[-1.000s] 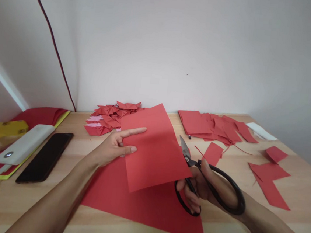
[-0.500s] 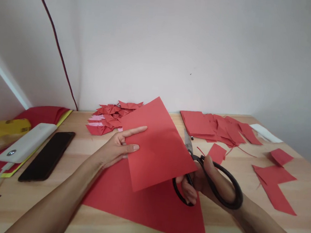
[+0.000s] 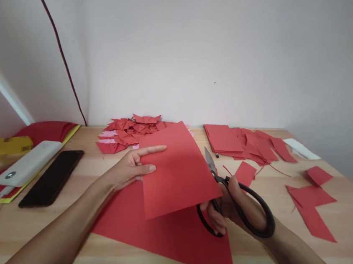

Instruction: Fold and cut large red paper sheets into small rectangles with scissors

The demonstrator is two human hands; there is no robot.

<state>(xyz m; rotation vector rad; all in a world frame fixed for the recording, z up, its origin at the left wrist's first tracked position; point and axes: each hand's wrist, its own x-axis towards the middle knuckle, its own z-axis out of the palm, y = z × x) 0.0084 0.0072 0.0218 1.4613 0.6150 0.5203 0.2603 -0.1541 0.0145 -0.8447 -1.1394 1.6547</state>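
My left hand (image 3: 130, 167) pinches the left edge of a red paper sheet (image 3: 177, 172) and holds it tilted above the wooden table (image 3: 97, 170). My right hand (image 3: 234, 205) grips black scissors (image 3: 244, 206) by their loops, with the blades (image 3: 210, 163) at the sheet's right edge. A larger red sheet (image 3: 169, 232) lies flat on the table under both hands.
A pile of folded red paper shapes (image 3: 129, 133) sits at the back centre. A stack of red squares (image 3: 241, 143) and loose red offcuts (image 3: 312, 205) lie to the right. At left are a black phone (image 3: 52, 177), a white power bank (image 3: 28, 162) and a yellow tissue pack (image 3: 4, 149).
The held sheet rose slightly, then dropped back down. The scissors stayed at its right edge with little movement.
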